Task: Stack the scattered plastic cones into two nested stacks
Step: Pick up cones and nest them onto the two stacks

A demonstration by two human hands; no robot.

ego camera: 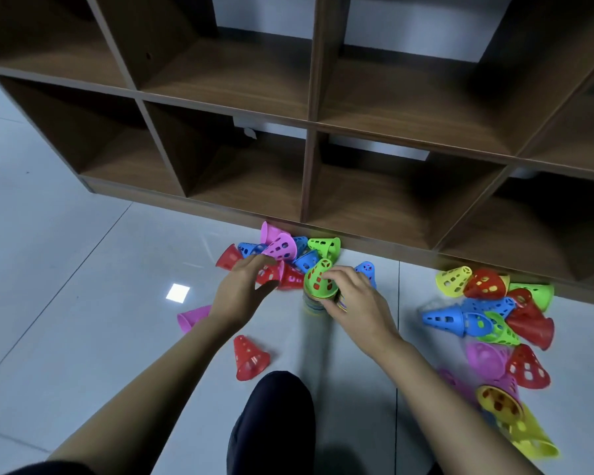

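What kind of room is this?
Probably a playroom or storage room, indoors: a glossy tiled floor, a low wooden cubby shelf with open compartments, and bright perforated plastic cones scattered in front of it.

Dim, cool light; a square glare patch (177, 292) on the glossy floor (83, 303), wide-angle bending, soft edges.

The stack (311, 303) under the right hand (352, 296) was motion-blurred and mostly covered, cone count unreadable. The left hand (240, 289) hid parts of the red cones (290, 277), grip unclear; its forearm cut off the pink cone (191, 318). The yellow cones (525, 437) at lower right were blurred, and the shelf (357, 125) was cropped by the top and right edges.
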